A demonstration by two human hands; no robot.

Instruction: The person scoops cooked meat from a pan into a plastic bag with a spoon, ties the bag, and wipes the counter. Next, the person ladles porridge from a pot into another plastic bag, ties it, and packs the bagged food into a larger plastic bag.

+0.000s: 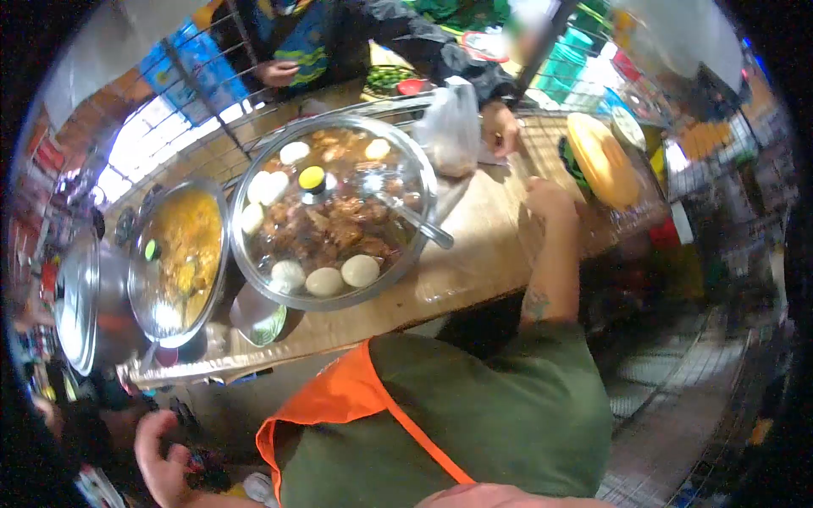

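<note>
My left hand (pixel 163 457) is low at the left, away from the counter. Its fingers are apart and curved, with nothing in them. Reaching over the wooden counter (pixel 474 245), my right hand (pixel 549 201) has its fingers bent together. Whatever it may hold is hidden. Just beyond it is another person's hand (pixel 500 129), beside a tied clear plastic bag (pixel 453 127). Left of my right hand stands a big round pan (pixel 240 222) of meat stew with whole eggs, under a clear lid with a yellow knob (pixel 312 178). A metal serving spoon (pixel 428 227) lies across it.
A second pan (pixel 182 262) of yellow stew and a lidded metal pot (pixel 78 296) stand at the left. A small bowl (pixel 261 317) sits near the front edge. Yellow oblong fruit (pixel 603 161) lies at the right. Wire mesh (pixel 190 76) runs behind the counter.
</note>
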